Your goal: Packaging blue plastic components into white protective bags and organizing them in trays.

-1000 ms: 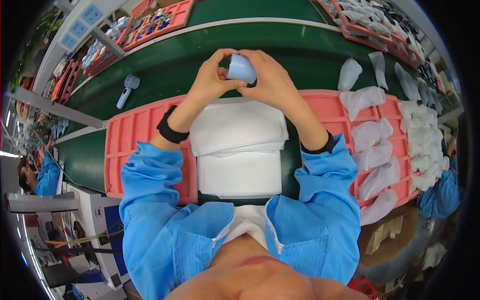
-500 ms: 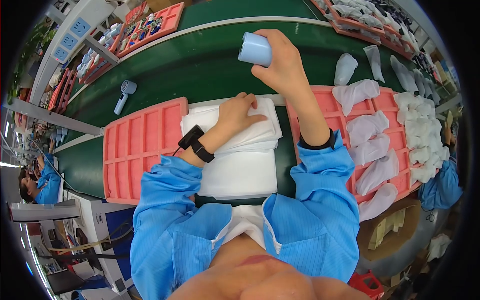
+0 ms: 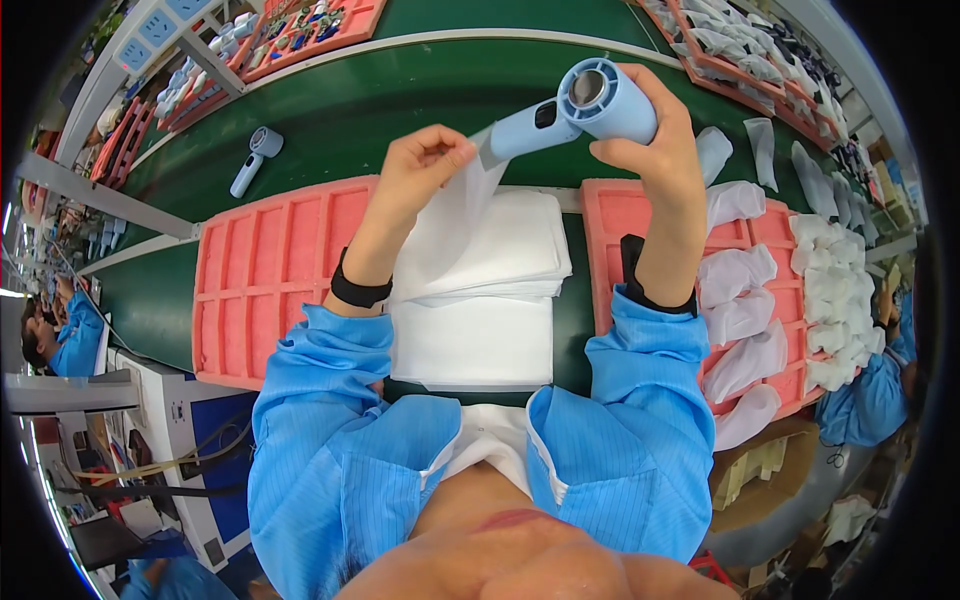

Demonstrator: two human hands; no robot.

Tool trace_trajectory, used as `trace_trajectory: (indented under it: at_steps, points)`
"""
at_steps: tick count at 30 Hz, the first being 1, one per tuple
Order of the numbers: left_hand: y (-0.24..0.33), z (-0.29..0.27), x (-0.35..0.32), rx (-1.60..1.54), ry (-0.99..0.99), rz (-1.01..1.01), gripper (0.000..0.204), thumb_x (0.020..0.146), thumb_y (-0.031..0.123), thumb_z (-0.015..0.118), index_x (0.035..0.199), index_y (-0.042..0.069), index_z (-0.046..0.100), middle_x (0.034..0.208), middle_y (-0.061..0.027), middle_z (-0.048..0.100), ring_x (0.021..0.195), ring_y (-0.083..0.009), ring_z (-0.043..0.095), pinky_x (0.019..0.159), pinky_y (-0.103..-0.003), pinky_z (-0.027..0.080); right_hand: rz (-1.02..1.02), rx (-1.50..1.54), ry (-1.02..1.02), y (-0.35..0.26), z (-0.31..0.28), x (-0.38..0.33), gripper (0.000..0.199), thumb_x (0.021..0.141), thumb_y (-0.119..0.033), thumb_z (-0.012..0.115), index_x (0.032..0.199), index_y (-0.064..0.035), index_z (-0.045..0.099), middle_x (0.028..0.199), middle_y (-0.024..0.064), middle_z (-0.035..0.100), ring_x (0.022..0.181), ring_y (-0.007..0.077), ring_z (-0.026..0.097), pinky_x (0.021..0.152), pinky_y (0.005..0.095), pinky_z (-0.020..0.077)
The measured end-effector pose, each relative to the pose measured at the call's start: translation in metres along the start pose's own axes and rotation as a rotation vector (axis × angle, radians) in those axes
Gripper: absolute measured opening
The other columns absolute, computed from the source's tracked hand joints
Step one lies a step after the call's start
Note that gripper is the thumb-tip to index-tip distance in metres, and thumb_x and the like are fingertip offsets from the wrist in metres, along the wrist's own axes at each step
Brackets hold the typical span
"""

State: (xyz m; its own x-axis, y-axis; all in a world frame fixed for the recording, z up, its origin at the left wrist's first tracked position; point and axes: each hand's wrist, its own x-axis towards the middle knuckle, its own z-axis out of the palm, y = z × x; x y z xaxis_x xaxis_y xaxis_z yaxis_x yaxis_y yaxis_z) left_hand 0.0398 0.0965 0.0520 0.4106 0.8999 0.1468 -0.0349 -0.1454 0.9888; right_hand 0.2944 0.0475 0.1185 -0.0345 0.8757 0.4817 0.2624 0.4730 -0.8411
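Observation:
My right hand (image 3: 655,125) grips a light blue handheld fan (image 3: 540,128) by its round head, with the handle pointing left. Between the pinched fingers of my left hand (image 3: 425,165) is the edge of a thin white bag (image 3: 455,220), its mouth around the tip of the fan's handle. Below it lies a stack of flat white bags (image 3: 475,340) in two overlapping piles. A second light blue fan (image 3: 258,158) rests on the green bench, off to the left.
An unfilled pink divided tray (image 3: 285,280) is left of the stack. On the right, another pink tray (image 3: 605,230) carries several bagged items (image 3: 735,270). More trays of parts (image 3: 320,30) line the far side. A co-worker's blue sleeve (image 3: 865,400) shows at right.
My left hand has lifted a bag off the stack and brought it to the handle. My right hand has moved right and turned the fan, so its handle now shows.

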Motion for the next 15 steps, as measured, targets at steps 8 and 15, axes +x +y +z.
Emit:
trace_trajectory:
  at_steps: [8,15]
  points:
    - [0.026,0.003,-0.010,-0.346,0.225,0.115,0.013,0.090,0.017,0.063,0.097,0.005,0.063,0.081,0.0000,0.062,0.070,-0.0082,0.054,0.062,-0.021,0.041,-0.056,0.147,-0.232,0.020,0.048,0.008,0.059,0.057,-0.004,0.071,0.114,-0.0030,0.056,0.104,0.0048,0.058,0.095,0.0160,0.055,0.086,0.0289,0.0433]
    - [0.029,0.007,-0.022,-0.563,0.196,0.132,0.010,0.089,0.011,0.062,0.098,0.006,0.063,0.085,-0.0035,0.062,0.074,-0.0116,0.056,0.063,-0.025,0.044,-0.305,-0.251,-0.148,0.026,0.088,-0.002,0.067,0.061,0.001,0.073,0.124,-0.0048,0.054,0.110,0.0107,0.053,0.097,0.0274,0.057,0.083,0.0336,0.0472]
